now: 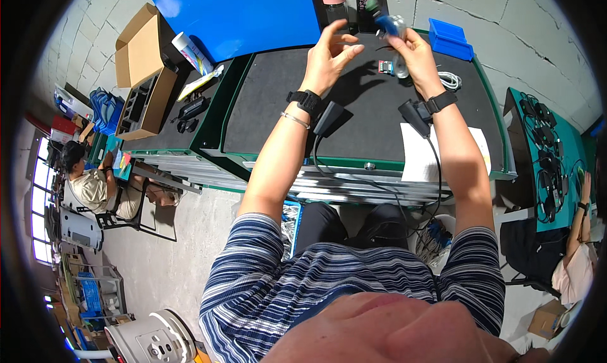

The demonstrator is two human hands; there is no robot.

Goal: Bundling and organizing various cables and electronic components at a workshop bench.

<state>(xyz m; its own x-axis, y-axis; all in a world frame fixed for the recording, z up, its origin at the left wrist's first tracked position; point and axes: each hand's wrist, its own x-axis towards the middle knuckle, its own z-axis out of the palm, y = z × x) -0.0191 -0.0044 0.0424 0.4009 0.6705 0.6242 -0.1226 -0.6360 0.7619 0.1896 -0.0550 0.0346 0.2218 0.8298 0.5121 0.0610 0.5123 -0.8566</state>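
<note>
Handling the Blue-and-Clear Part in the Right Grip

The right grip is pinching a blue-and-clear part between thumb and fingers, above the far side of the desk. Motion is blurring the part, so its exact type cannot be told. A dark green patch is showing beyond its upper end; whether this is belonging to the same part is unclear.

The left grip is hovering to the left of the right grip, thumb and fingers spread apart. It appears to be holding nothing.

A small electronic module is lying on the desk to the left of the right grip. A clear piece is showing just beside the module; whether it is hanging from the right grip or resting on the desk cannot be told. A coiled white cable is lying to the right of the right grip, and a blue plastic bin is standing farther out on that same side.

Step in hand, as judged: one-handed handling of the part. The next move is probably calling for a steady right pinch, with the left grip supporting the part's free end and both staying clear of the module.
</note>
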